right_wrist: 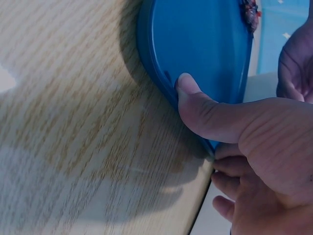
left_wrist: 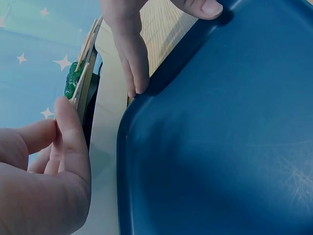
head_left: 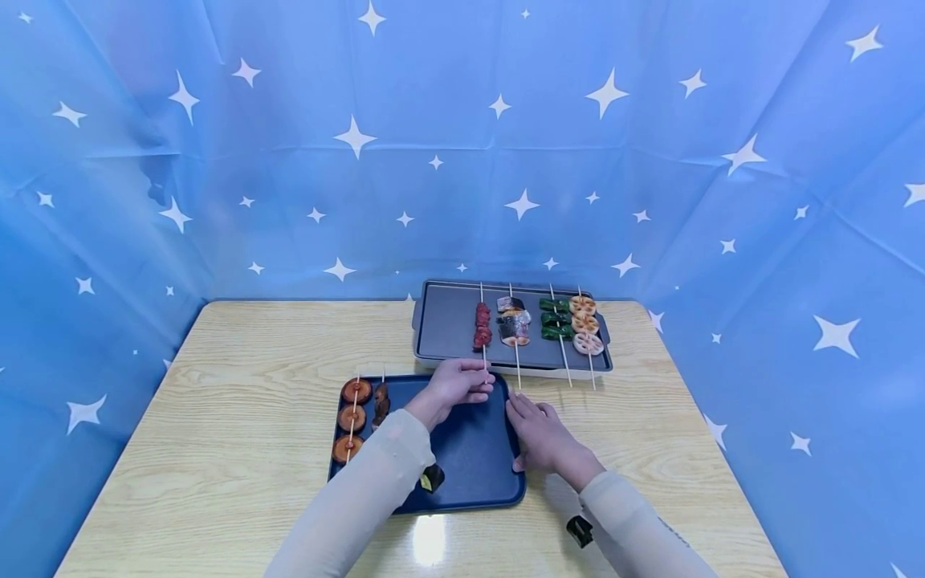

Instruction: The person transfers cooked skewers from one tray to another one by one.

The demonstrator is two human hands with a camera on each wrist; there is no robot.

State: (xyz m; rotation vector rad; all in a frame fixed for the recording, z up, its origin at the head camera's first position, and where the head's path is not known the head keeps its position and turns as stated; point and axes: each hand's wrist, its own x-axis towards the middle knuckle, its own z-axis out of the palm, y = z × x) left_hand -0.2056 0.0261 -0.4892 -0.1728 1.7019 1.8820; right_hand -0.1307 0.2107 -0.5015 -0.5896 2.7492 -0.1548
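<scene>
My left hand (head_left: 457, 384) pinches the lower end of a wooden stick with red meat chunks (head_left: 482, 325). This meat skewer lies on a dark grey griddle (head_left: 448, 321). My right hand (head_left: 538, 433) lies along the right edge of a dark blue tray (head_left: 477, 449), with its fingers near the far corner. In the right wrist view the thumb (right_wrist: 205, 110) rests over the tray's rim. A skewer of round orange-brown slices (head_left: 352, 417) and a brown meat skewer (head_left: 381, 401) lie at the tray's left; my left forearm partly covers that side.
To the right of the red meat on the griddle lie a fish skewer (head_left: 514, 325), a green pepper skewer (head_left: 556, 319) and a lotus root skewer (head_left: 585, 325). Their sticks overhang the front edge. Behind the wooden table (head_left: 238, 401) hangs a blue star-patterned cloth (head_left: 433, 201).
</scene>
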